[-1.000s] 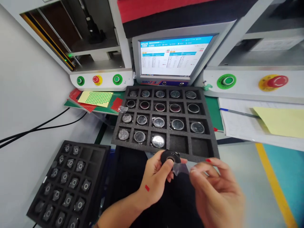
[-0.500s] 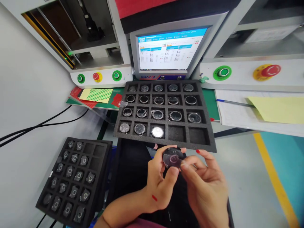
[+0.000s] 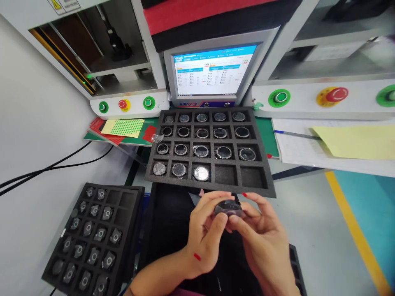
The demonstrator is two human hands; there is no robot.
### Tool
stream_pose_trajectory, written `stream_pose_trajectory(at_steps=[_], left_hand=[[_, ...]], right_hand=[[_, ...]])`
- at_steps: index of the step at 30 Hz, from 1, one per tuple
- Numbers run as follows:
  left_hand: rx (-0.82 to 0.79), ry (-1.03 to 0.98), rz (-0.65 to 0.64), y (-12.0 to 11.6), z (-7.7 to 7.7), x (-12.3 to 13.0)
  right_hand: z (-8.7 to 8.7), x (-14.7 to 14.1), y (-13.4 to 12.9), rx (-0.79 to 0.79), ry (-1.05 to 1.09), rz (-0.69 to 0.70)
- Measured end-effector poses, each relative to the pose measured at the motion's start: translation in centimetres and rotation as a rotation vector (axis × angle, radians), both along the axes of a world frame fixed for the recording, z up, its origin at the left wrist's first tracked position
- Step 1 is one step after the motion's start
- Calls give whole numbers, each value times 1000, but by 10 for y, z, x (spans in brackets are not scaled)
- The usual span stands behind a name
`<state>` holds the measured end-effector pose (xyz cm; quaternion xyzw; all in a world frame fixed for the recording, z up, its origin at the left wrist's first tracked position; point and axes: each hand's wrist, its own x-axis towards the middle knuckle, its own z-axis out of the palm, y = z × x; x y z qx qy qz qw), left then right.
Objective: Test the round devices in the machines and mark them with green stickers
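Note:
Between my two hands is a round black watch case [image 3: 228,206], tilted so that I see it nearly edge-on. My left hand [image 3: 206,230] is closed around its left side, thumb in front and fingers behind. My right hand [image 3: 262,238] grips its right side, with the thumb at the lower edge; clear film seems to lie over the near face. Just beyond my hands is a black foam tray [image 3: 210,187] with watch cases in most of its compartments, glass side up. Two compartments at its front right hold nothing.
A second foam tray [image 3: 128,230] at lower left holds several watch cases, backs up. Behind stand a monitor [image 3: 216,74] and two machines with green buttons and red stop buttons [image 3: 337,94]. A sticker sheet [image 3: 123,128], a pen [image 3: 296,134] and yellow paper [image 3: 354,142] lie alongside.
The watch case has tipped from showing its back to nearly edge-on. My right hand has moved from pinching at its lower right edge to gripping its side. The view has shifted slightly.

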<state>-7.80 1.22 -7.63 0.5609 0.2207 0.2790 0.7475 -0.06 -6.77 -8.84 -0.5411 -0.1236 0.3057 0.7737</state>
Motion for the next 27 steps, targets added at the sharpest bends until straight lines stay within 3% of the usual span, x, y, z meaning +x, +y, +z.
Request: stream_pose_trajectory(at_steps=[1, 3, 6, 7, 9, 11, 14, 19, 24, 27], left_hand=[[-44, -7, -17, 2, -2, 1], [-131, 6, -6, 8, -8, 1], [-150, 157, 40, 20, -18, -2], [-126, 249, -5, 24, -20, -3], [-30, 453, -161, 31, -26, -4], [85, 603, -285, 36, -31, -4], [110, 616, -320, 40, -40, -3], [96, 585, -201, 49, -44, 0], [51, 531, -185, 56, -43, 3], [41, 501, -170, 56, -43, 3]], right_hand=[[-2, 4, -1, -16, -34, -6], [-7, 15, 0, -87, -242, -181], [-20, 38, 11, -282, -928, -515], [-24, 47, 16, -353, -1174, -537], [-30, 61, 28, -486, -1546, -429], [-32, 70, 39, -572, -1711, -290], [-32, 74, 48, -637, -1788, -154], [-34, 81, 45, -614, -1814, -4], [-36, 92, 35, -534, -1666, 150], [-33, 89, 28, -477, -1571, 133]])
